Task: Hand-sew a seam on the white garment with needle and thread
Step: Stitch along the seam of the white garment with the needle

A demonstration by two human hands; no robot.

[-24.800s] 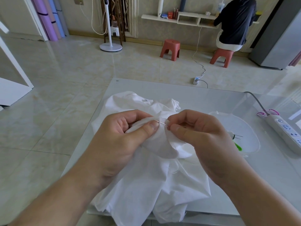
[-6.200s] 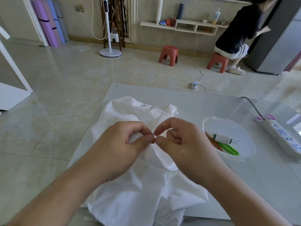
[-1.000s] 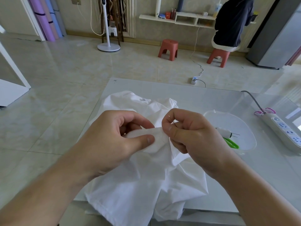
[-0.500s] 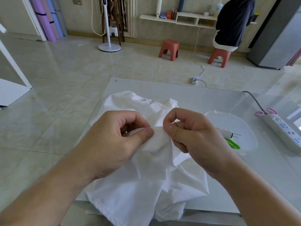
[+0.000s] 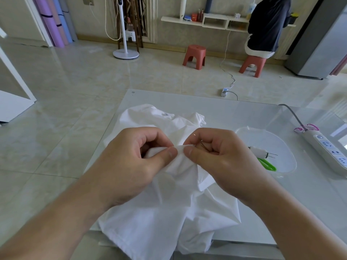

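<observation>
White cotton, the garment (image 5: 169, 209) lies bunched at the near edge of the glass table (image 5: 244, 117), a raised fold of it pinched by the left hand (image 5: 131, 164) between thumb and forefinger. Just beside it at three o'clock, the right hand (image 5: 217, 158) grasps the same fold's edge. A thin dark needle (image 5: 203, 145) shows inside its curled fingers, slanting from eleven to five o'clock. The right hand is nearer the needle, so the coming stitch looks its to drive, leftward toward nine o'clock.
</observation>
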